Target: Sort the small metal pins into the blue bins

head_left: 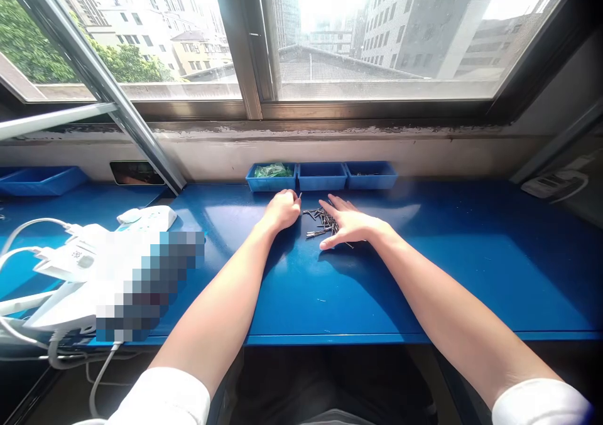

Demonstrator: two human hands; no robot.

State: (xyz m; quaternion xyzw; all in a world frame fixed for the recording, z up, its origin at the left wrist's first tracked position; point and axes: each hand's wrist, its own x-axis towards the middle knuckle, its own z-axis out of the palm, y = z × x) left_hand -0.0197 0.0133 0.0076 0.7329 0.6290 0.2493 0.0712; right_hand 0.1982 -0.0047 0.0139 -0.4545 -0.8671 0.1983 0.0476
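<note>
A small pile of dark, thin metal screws (325, 221) lies on the blue work table (301, 299). My right hand (348, 220) rests over the pile's right side, fingers spread and thumb apart; its palm hides part of the heap. Just left of the pile, my left hand (283, 209) is closed in a pinch. A small shiny tip like a screw (300, 196) pokes out from its fingers; the remainder is hidden.
Three blue bins line the wall: one with green plastic bags (273, 171), a middle bin (322, 177), and a right bin (371, 175) with small dark pieces. White power strips (70, 287) with cables occupy the left. A phone (136, 173) leans by a metal post.
</note>
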